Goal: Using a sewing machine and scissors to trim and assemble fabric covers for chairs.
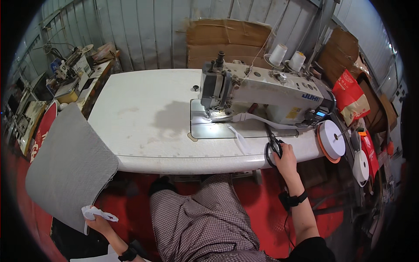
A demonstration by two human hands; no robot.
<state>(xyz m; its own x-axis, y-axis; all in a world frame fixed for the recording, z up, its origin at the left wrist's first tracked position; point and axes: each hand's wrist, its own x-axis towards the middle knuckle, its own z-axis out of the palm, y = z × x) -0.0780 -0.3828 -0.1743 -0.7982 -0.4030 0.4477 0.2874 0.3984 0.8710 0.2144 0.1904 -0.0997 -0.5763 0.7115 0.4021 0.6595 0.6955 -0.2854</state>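
My right hand [286, 159] is closed on the black handles of a pair of scissors [273, 146], at the front edge of the white sewing table [144, 105]. The blades point toward the sewing machine [262, 89]. Low on the left, my left hand [99, 223] grips a white fabric strip [102, 213] at the lower corner of a grey fabric panel [72, 161]. Its fingers are partly hidden by the strip. The panel hangs over the table's left end. A short loose white strip [239, 139] lies in front of the needle area.
A white tape reel [332, 139] is mounted at the table's right end. Two thread cones [278, 55] stand behind the machine. A red and white bag [350, 97] sits at the right. Cluttered equipment [72, 81] stands on the far left bench. Cardboard [227, 41] leans on the wall.
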